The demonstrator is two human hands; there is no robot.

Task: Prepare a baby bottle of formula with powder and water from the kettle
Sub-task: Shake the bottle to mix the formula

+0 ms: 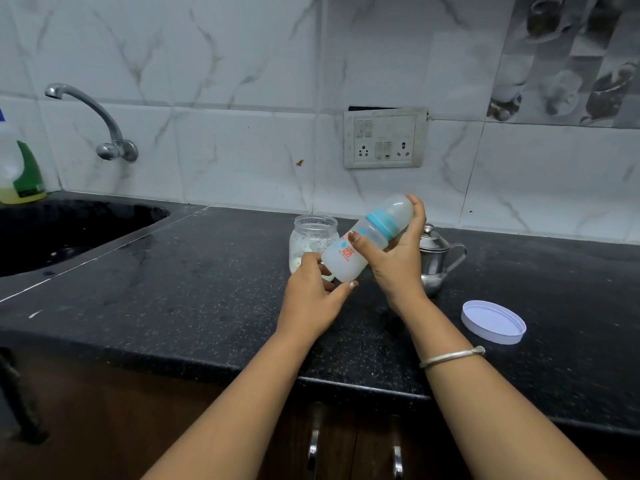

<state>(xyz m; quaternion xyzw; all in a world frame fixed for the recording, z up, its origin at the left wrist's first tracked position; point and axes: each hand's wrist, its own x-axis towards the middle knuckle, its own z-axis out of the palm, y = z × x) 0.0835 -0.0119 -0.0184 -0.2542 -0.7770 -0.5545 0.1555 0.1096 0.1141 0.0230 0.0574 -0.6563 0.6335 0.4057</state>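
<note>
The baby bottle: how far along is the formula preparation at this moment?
Done, it seems: the baby bottle looks milky inside, with its blue ring and cap on. The powder jar stands open, its white lid lying apart on the counter. In hand: the bottle is tilted in the grip of the right hand, the left hand at its base, probably mixing. Left: closing the jar. The steel kettle stands behind.

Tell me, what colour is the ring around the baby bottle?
Light blue ring on the baby bottle, seen in the head view.
</note>
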